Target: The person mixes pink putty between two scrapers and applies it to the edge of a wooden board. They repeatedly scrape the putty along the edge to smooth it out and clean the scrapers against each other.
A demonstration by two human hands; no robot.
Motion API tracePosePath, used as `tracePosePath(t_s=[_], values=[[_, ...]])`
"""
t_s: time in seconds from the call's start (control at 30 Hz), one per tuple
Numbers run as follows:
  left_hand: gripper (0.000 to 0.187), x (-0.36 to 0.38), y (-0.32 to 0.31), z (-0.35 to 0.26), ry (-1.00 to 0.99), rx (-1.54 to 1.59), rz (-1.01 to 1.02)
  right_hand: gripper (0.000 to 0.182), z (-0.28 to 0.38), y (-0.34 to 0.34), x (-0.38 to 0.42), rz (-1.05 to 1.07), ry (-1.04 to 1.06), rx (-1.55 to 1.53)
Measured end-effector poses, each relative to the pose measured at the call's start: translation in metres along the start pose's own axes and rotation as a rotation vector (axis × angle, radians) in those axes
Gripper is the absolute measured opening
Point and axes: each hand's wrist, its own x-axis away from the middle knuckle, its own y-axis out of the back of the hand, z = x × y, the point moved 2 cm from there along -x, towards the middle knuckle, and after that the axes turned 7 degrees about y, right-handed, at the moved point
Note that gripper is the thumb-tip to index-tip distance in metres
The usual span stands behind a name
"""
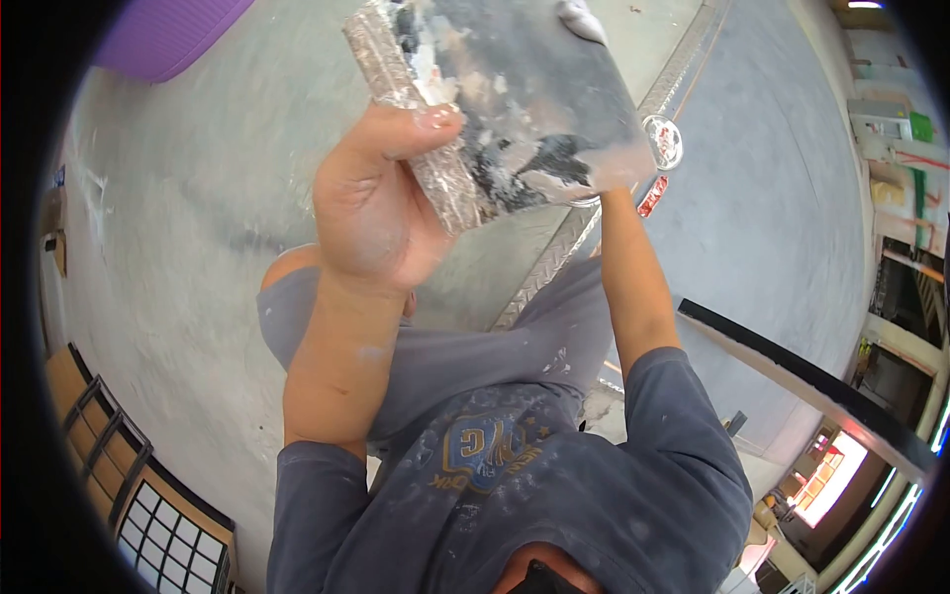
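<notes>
My left hand (pixel 381 203) grips a wide, flat putty scraper (pixel 539 104) by the ridged, silvery strip (pixel 411 119) along its left edge. The thumb presses on the near face; the other fingers are behind the strip. Dark and whitish smears cover the plate's grey face, and a pale lump (pixel 581 20), perhaps putty, sits at its top right. My right forearm (pixel 641 272) reaches up behind the plate, which hides my right hand. Whether that hand touches the plate or holds anything cannot be seen. White marks dot my shirt and trousers.
A purple tub (pixel 163 40) is at the upper left. A diamond-plate strip (pixel 554 262) runs between the pale floor (pixel 188 228) and a blue-grey surface (pixel 772 198). Near it are a round sticker (pixel 663 142) and a red label (pixel 653 196). A black-edged beam (pixel 802 376) juts in at right.
</notes>
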Motion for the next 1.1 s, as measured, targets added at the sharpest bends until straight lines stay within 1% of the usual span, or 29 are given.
tracePosePath(t_s=[0.03,0.13,0.23,0.33,0.37,0.43,0.47,0.5,0.6,0.7,0.8,0.83,0.93,1.03,1.1], values=[[0.049,0.0,0.0,0.0,0.013,0.01,0.02,0.019,0.005,-0.002,-0.004,0.076,-0.039,0.01],[0.048,0.001,0.007,-0.001,0.009,0.012,-0.003,0.02,0.016,0.0,-0.002,0.122,-0.069,-0.006],[0.048,0.003,0.004,-0.002,-0.051,-0.174,-0.18,0.022,0.017,0.011,0.001,0.124,-0.054,0.049],[0.043,0.001,-0.001,-0.002,-0.026,-0.133,-0.181,0.031,0.042,0.053,0.046,0.016,-0.019,-0.048],[0.038,0.0,0.001,0.0,-0.017,-0.133,-0.215,0.038,-0.024,0.018,0.016,-0.099,0.25,0.186],[0.029,-0.005,0.007,0.005,0.007,-0.143,-0.273,0.036,-0.002,0.053,0.057,-0.227,0.14,0.05],[0.03,-0.009,0.007,0.009,0.031,-0.179,-0.299,0.036,0.004,0.067,0.079,-0.298,0.083,-0.021],[0.031,-0.012,0.007,0.013,0.055,-0.217,-0.324,0.026,-0.004,0.073,0.089,-0.41,0.1,-0.029],[0.032,-0.021,0.007,0.028,0.113,-0.274,-0.354,0.029,-0.004,0.103,0.133,-0.535,0.122,-0.301],[0.035,-0.028,0.003,0.047,0.21,-0.261,-0.347,0.021,-0.001,0.125,0.167,-0.598,0.232,-0.672],[0.038,-0.037,0.005,0.069,0.31,-0.216,-0.279,0.024,0.032,0.146,0.199,-0.801,0.529,-0.684],[0.039,-0.042,0.005,0.077,0.344,-0.199,-0.249,0.031,0.034,0.145,0.203,-0.763,0.63,-0.693],[0.041,-0.047,-0.005,0.092,0.397,-0.162,-0.163,0.033,0.061,0.146,0.212,-0.874,0.873,-0.544],[0.044,-0.05,-0.011,0.096,0.386,-0.162,-0.096,0.038,0.072,0.145,0.216,-1.023,0.955,-0.271],[0.044,-0.05,-0.01,0.093,0.379,-0.216,-0.073,0.037,0.073,0.148,0.217,-1.093,0.957,-0.174]])
